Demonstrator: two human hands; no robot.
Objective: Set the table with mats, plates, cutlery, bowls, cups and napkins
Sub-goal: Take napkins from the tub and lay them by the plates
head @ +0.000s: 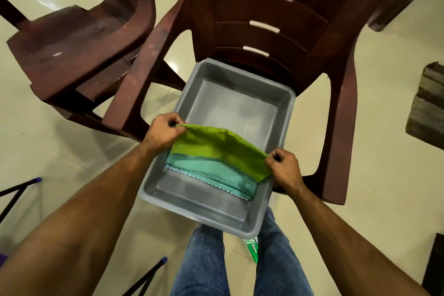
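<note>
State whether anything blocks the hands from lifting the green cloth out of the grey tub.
Nothing visible does. The left hand and right hand already pinch the green cloth by its corners above the open grey tub.

Single head view, steeply downward, close over grey tray [286, 101]; wide-angle

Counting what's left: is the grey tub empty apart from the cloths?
Yes. The grey tub shows bare floor, holding only a teal cloth under the green cloth.
</note>
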